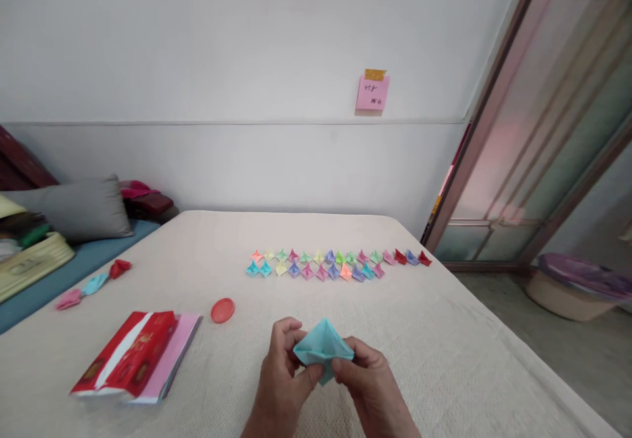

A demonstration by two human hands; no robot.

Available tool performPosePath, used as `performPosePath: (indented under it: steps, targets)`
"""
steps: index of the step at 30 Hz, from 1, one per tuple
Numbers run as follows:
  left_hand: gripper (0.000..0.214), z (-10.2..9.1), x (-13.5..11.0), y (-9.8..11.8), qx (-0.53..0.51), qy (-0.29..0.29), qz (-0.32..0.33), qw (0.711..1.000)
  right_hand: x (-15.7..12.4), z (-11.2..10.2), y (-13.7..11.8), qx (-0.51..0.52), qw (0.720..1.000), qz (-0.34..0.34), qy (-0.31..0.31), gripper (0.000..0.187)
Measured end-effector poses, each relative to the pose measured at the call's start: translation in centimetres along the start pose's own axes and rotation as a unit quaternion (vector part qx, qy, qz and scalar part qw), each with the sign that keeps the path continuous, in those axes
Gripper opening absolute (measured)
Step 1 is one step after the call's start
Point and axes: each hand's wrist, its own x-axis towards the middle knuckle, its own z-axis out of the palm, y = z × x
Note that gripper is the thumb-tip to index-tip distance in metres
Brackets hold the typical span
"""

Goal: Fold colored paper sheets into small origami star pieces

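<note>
Both my hands hold a folded light-blue paper piece point(322, 346) just above the cream table cover point(444, 332), near its front edge. My left hand point(281, 372) pinches the paper's left side with its fingers curled. The right side is pinched by my right hand point(368, 379). Farther back on the cover lie two rows of several small folded paper shapes point(336, 263) in mixed colours.
A red round lid point(222, 310) lies left of my hands. A red packet on a stack of pink paper point(135, 357) sits at the front left. Three crumpled papers point(93, 283) lie by the left edge. A pink note point(372, 92) hangs on the wall.
</note>
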Motion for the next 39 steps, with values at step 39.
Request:
performPosePath:
  steps: [39]
  targets:
    - [0.035,-1.2,0.9,0.1,-0.066,0.021,-0.045,0.997,-0.5,1.5,-0.6,-0.116,0.993,0.019,0.031,0.015]
